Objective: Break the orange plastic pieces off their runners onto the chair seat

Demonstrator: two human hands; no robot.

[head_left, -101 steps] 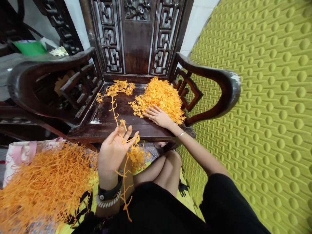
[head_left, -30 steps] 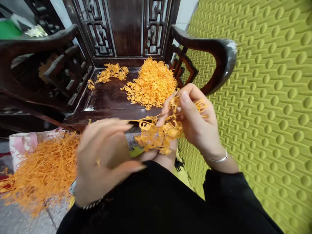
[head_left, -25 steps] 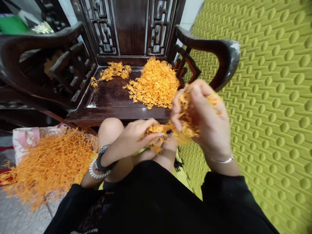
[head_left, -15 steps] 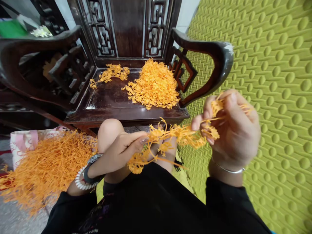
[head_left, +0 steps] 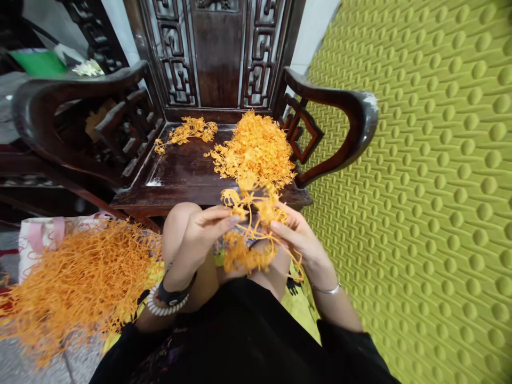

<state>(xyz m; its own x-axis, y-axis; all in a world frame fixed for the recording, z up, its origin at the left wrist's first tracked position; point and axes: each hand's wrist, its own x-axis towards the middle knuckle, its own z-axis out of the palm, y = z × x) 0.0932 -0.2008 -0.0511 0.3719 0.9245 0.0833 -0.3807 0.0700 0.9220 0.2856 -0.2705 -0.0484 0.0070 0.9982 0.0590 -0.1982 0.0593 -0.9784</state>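
Left hand [head_left: 207,229] and right hand [head_left: 302,234] both pinched tangled orange cluster [head_left: 266,209] from opposite sides, perhaps for holding it spread. Orange pile [head_left: 260,146] sat on chair seat [head_left: 188,168] (near both hands, so likely easy to reach); strand heap [head_left: 90,274] lay at left.

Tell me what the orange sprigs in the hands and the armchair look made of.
Orange sprigs: probably moulded plastic, fairly matte; stems and tufts share one even colour. Armchair: seemingly dark wood, perhaps varnished; its curved arms shine with highlights.
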